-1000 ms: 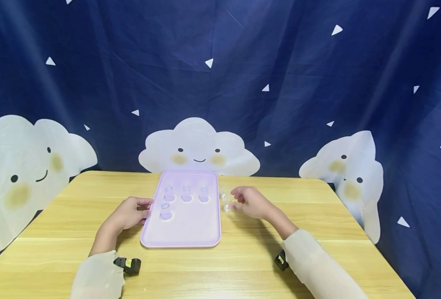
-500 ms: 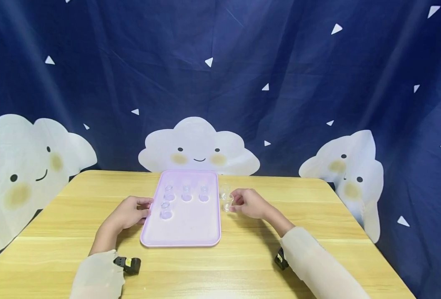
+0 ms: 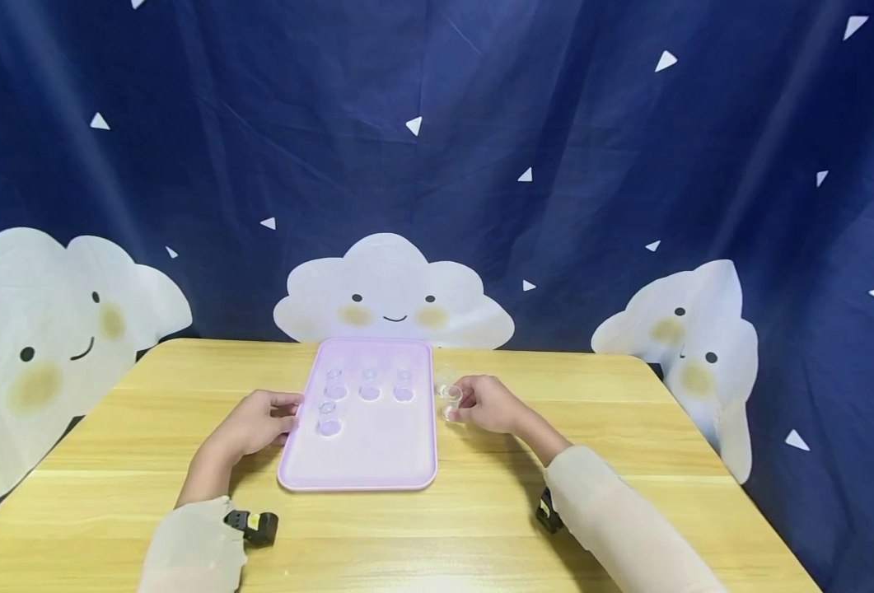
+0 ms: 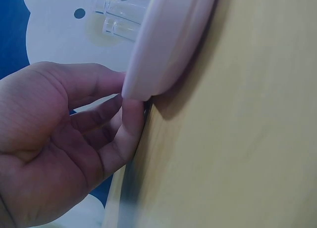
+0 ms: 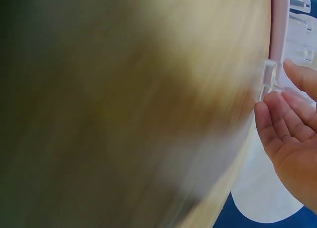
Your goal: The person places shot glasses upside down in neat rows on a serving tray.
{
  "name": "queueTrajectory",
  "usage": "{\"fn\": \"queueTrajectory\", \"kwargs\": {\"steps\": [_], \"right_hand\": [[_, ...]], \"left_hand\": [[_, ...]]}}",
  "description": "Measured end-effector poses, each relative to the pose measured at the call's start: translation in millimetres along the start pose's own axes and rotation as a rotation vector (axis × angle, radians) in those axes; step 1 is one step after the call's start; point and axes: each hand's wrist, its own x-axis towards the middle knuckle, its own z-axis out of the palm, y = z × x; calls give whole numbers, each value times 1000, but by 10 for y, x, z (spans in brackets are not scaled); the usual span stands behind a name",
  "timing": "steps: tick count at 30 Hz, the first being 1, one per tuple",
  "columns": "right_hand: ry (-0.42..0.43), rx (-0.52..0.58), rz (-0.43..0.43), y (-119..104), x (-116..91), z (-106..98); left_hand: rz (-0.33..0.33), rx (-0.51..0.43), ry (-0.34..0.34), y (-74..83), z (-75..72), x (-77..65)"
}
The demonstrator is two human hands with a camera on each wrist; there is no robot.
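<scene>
My left hand point(image 3: 260, 420) pinches the left rim of a pale purple tray point(image 3: 377, 461); in the left wrist view the thumb lies at the rim and the fingers reach the underside. Several small clear shot glasses stand on the tray: a back row of three, including the left one point(image 3: 335, 383), and one point(image 3: 329, 418) in front at the left. Just off the right side, my right hand point(image 3: 490, 405) holds another shot glass point(image 3: 451, 410) between thumb and fingers. In the right wrist view a clear glass point(image 5: 268, 74) shows at the fingertips.
A further clear shot glass point(image 3: 444, 377) stands on the wooden table point(image 3: 555, 387) right behind the held one, close to the tray's right edge. A dark blue curtain point(image 3: 466, 165) with clouds hangs behind the table.
My right hand has moved slightly left and its fingers have closed round the front shot glass beside the tray. The left hand and the tray have stayed put.
</scene>
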Motion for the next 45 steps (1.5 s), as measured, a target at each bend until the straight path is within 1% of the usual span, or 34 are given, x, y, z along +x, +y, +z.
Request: {"fn": "queueTrajectory", "kwargs": {"steps": [7, 11, 20, 30, 37, 45], "right_hand": [[-24, -9, 31, 18, 44, 18], [-33, -1, 31, 25, 57, 7], [-29, 15, 48, 22, 58, -20], [-11, 25, 11, 5, 47, -49], [-21, 86, -29, -32, 60, -56], [2, 69, -52, -119, 80, -75]], "left_hand": [[-3, 1, 2, -23, -1, 4], [0, -2, 0, -28, -4, 5], [-5, -10, -4, -13, 2, 13], [-4, -14, -3, -30, 7, 24], [2, 1, -2, -23, 6, 17], [-1, 9, -3, -4, 0, 10]]}}
